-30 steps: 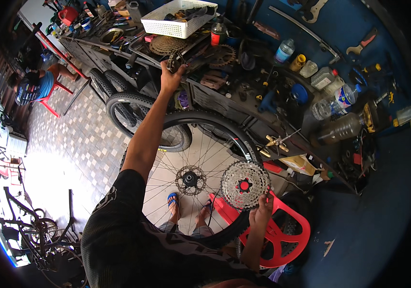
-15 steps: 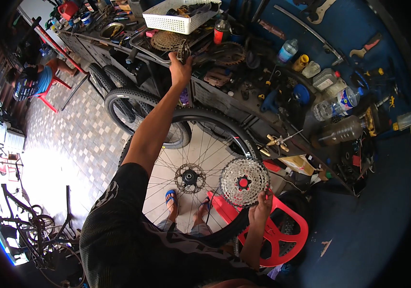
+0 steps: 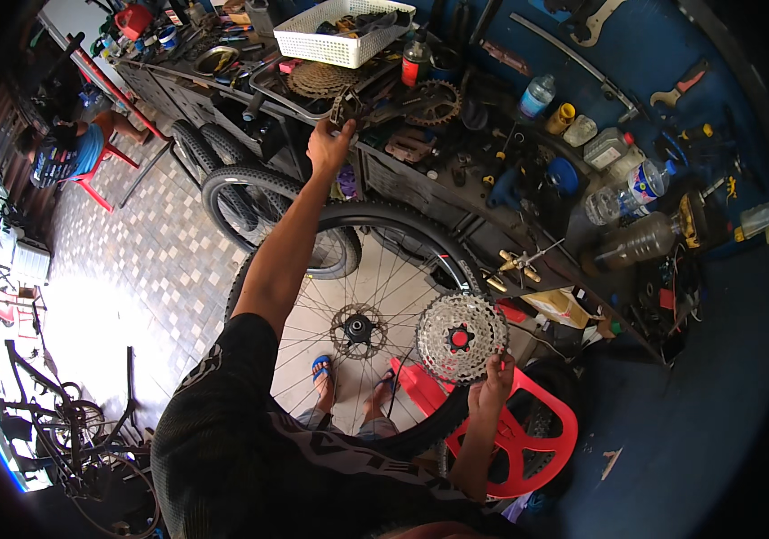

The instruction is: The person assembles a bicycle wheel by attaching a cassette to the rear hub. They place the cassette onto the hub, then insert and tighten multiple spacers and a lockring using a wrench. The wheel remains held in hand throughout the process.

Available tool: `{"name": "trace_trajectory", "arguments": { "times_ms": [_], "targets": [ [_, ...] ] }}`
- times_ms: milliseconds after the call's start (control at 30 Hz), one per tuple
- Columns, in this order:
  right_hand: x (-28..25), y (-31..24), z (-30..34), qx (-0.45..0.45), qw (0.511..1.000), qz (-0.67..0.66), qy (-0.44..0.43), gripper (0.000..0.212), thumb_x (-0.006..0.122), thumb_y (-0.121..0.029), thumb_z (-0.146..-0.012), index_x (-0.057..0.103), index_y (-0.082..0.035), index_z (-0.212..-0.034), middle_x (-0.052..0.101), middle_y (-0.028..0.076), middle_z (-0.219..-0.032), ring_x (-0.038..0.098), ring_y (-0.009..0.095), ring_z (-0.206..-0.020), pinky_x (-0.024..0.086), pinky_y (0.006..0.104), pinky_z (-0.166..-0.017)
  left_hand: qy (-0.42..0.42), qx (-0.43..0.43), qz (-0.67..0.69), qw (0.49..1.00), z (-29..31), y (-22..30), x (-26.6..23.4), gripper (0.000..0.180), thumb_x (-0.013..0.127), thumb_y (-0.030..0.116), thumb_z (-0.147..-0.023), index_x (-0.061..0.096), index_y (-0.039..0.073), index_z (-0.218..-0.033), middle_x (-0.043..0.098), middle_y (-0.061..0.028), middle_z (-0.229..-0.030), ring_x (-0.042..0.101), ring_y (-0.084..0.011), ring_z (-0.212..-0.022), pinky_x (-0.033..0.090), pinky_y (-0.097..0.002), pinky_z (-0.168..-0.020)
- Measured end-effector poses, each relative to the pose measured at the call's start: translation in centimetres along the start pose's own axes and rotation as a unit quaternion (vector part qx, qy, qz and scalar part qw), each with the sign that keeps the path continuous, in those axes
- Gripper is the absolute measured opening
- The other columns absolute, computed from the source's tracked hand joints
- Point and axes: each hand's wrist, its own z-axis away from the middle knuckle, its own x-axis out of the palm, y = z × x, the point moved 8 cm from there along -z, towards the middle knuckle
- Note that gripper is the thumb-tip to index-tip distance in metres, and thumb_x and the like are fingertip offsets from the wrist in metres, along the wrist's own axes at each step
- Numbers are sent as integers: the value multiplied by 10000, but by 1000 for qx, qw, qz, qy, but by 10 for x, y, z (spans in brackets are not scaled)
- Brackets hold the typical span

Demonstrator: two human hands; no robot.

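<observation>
My left hand (image 3: 328, 148) reaches out to the edge of the workbench, its fingers closed on a small dark toothed sprocket piece (image 3: 343, 108) held tilted beside a metal tray (image 3: 263, 88). A large flat sprocket (image 3: 320, 78) lies in that tray. At lower right, my right hand (image 3: 492, 384) grips the lower rim of a big silver bicycle cassette (image 3: 445, 349) with a red centre. The cassette faces up, over the edge of a bicycle wheel (image 3: 407, 216). A brake disc (image 3: 358, 331) surrounds the wheel's hub, in front of my legs.
A white basket (image 3: 330, 45), a chainring (image 3: 438, 103) and several bottles (image 3: 537, 94) crowd the bench. Beside me is a red plastic stool (image 3: 542, 431). More tyres (image 3: 240, 184) stand against the bench. A person (image 3: 70, 148) sits at far left; a bike frame (image 3: 70, 431) stands at lower left.
My left hand has drawn back slightly, and the sprocket piece has turned to show more of its face. The right hand still grips the cassette. The whole view has shifted a little.
</observation>
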Motion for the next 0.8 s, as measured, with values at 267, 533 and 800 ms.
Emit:
{"name": "trace_trajectory", "arguments": {
  "times_ms": [267, 533, 800],
  "targets": [
    [7, -16, 2, -28, 998, 49, 11, 268, 713, -140, -1016, 585, -79, -1243, 671, 74, -1219, 653, 212, -1148, 534, 394, -1014, 24, -2, 64, 998, 65, 0, -19, 706, 802, 520, -880, 642, -24, -1300, 746, -199, -1149, 715, -355, -1109, 538, -453, -992],
    [53, 13, -33, 32, 997, -10, -73, 243, 661, -113, -1043, 568, -66, -1262, 685, 80, -1246, 666, 208, -1167, 544, 390, -1008, -235, -16, 105, 966, 248, -72, -72, 404, 720, 344, -993, 742, -9, -1188, 785, -145, -1030, 763, -227, -979, 573, -361, -889],
    [80, 98, -32, 161, 981, -64, -88, 197, 605, -134, -1074, 586, -104, -1268, 695, 32, -1199, 700, 185, -1100, 589, 384, -947, -336, -218, 169, 901, 331, -91, -118, 471, 597, 344, -1090, 627, -2, -1409, 753, -108, -1161, 747, -183, -997, 599, -318, -820]
  ]
}}
